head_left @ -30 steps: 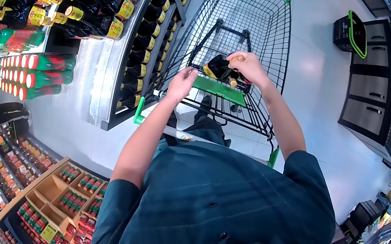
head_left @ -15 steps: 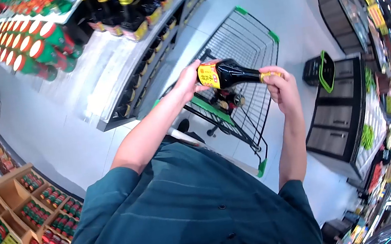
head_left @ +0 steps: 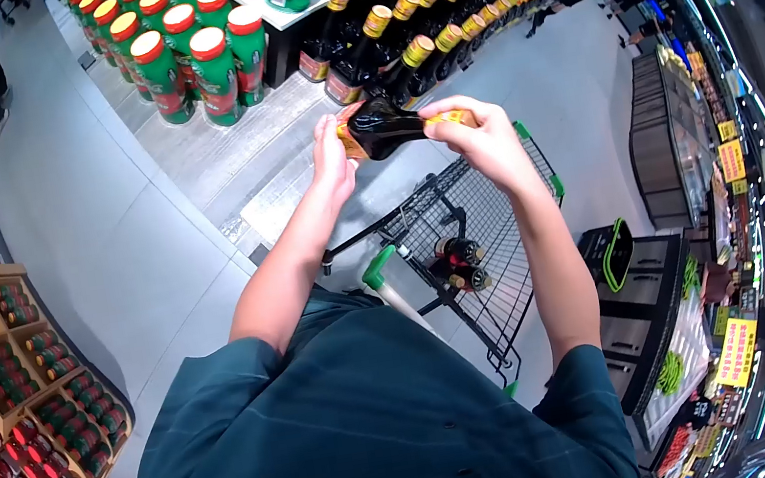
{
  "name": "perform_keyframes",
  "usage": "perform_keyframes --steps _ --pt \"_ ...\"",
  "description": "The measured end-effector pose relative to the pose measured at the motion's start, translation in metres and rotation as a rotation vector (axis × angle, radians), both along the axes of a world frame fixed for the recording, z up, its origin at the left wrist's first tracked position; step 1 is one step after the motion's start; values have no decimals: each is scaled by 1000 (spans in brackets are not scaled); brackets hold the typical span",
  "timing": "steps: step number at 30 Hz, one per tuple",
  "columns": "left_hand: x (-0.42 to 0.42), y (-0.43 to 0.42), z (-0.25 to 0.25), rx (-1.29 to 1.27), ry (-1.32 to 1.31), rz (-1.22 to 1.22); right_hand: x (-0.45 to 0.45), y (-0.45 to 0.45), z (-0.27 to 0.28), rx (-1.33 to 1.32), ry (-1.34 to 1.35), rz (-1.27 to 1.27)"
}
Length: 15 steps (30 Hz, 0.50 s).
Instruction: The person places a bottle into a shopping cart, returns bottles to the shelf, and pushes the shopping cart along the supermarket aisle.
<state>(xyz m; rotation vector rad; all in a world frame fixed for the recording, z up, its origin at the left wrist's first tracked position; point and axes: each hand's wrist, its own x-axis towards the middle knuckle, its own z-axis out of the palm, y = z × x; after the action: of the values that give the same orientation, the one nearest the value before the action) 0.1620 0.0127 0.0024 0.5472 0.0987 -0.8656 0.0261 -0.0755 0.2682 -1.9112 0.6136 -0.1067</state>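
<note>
A person holds a dark bottle [head_left: 386,128] sideways between both hands, the left hand [head_left: 332,159] grasping its labelled base and the right hand [head_left: 478,134] gripping its yellow-wrapped neck. Below, to the near right, stands a shopping cart [head_left: 495,212] (more bottles [head_left: 461,264] lie inside). Beyond, green containers [head_left: 199,67] stand left of rows of yellow-capped bottles [head_left: 416,53].

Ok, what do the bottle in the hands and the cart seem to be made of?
Bottle: probably glass, though plastic is possible; dark, glossy, with bright highlights. Cart: likely metal wire, dark and perhaps coated, judging by its thin grid; green corners look like smooth, evenly coloured plastic.
</note>
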Motion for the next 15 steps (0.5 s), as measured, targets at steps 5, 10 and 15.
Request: perform_keyframes --steps 5,10,15 --pt "52 17 -14 45 125 60 93 6 -37 72 5 68" --pt "73 27 4 143 156 65 157 -3 -72 -102 11 147" --pt "100 17 -1 88 206 83 192 -7 -92 -175 53 119"
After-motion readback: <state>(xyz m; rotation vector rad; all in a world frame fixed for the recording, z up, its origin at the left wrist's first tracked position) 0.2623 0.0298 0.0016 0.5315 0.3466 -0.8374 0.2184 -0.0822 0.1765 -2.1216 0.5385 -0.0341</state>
